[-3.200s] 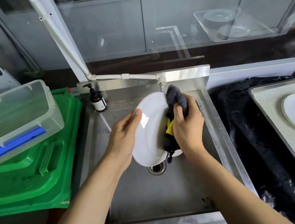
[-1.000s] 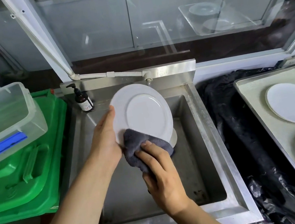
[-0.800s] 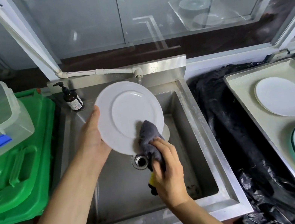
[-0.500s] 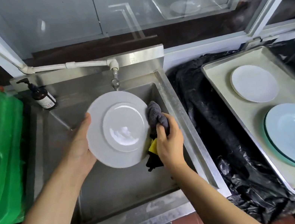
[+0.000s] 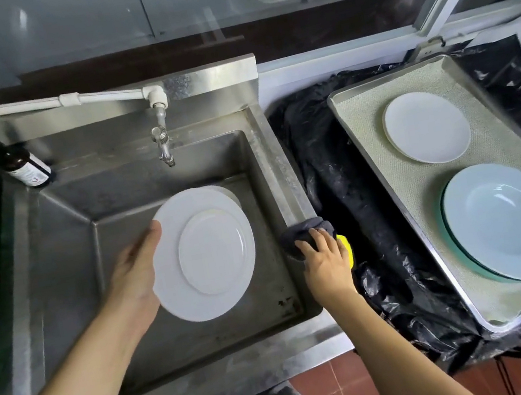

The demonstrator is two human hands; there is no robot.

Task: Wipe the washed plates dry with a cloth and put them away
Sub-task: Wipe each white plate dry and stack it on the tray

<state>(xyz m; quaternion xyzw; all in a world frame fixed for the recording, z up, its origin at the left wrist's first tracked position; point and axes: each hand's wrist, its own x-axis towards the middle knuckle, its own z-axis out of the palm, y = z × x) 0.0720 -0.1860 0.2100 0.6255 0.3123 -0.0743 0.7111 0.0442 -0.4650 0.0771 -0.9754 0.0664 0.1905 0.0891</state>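
The left hand (image 5: 134,282) has its grip on the rim of a white plate (image 5: 206,254) held tilted over the sink (image 5: 166,384). The right hand (image 5: 328,263) holds the grey cloth (image 5: 299,230) bunched against the sink's right edge. Farther right, a tray (image 5: 365,151) carries a white plate (image 5: 426,127) and a pale blue dish (image 5: 508,221).

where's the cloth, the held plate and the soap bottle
cloth (image 5: 300,232), head view, grey fold above the fingers
held plate (image 5: 211,253), head view, flat centre
soap bottle (image 5: 24,165), head view, brown body
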